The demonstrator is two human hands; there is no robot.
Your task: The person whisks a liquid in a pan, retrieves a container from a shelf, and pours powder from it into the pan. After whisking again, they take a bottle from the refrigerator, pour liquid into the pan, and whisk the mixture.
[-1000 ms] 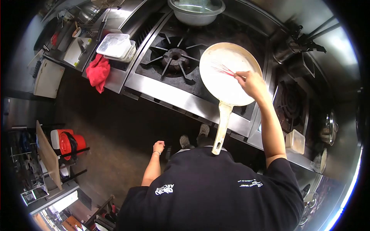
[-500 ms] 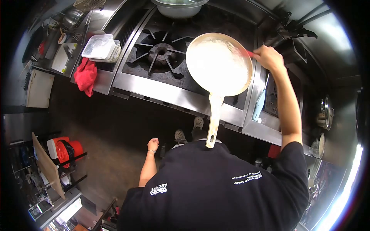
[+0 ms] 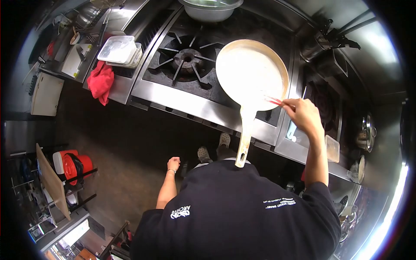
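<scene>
A pale frying pan (image 3: 252, 74) rests on the right side of the stove, its handle pointing toward my body. White, glaring contents fill it, and their detail is washed out. My right hand (image 3: 304, 113) is closed around a red utensil (image 3: 274, 101), whose far end reaches into the pan near its lower right rim. Beside my body, away from the stove, my left hand (image 3: 173, 163) hangs with its fingers curled; nothing shows in it.
Left of the pan is a bare burner (image 3: 188, 60), with a large pot (image 3: 211, 9) behind it. Plastic containers (image 3: 118, 50) and a red cloth (image 3: 100, 82) lie further left. A light blue utensil (image 3: 291, 132) and a clear container (image 3: 332, 148) are at the right.
My right hand has moved down toward me with the red utensil, from the pan's upper right edge to its lower right. My left hand hangs much as before.
</scene>
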